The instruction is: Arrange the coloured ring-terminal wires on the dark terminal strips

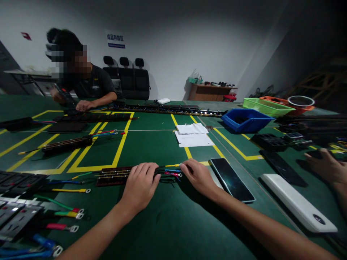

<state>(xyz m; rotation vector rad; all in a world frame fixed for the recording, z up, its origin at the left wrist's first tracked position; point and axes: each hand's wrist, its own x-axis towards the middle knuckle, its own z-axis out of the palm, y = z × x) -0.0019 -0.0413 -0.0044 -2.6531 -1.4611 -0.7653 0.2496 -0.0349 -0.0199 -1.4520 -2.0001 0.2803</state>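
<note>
A dark strip with brass-coloured bars along it [114,176] lies on the green table in front of me. My left hand [142,180] is closed over its right end, where the wires come out. Blue, red and black wires [172,174] fan out past my thumb, some ending in ring terminals. A yellow-sleeved wire [172,165] reaches to the right, and my right hand [196,177] pinches its end between thumb and fingers. The tip of that wire is hidden by the fingers.
Socket modules [20,184] with ring-ended wires crowd the left edge. A phone [231,179], a white power bank [298,202] and a blue bin [246,120] stand right. Paper sheets [193,139] lie ahead. A co-worker [86,86] works across the table; another person's hand [326,166] shows right.
</note>
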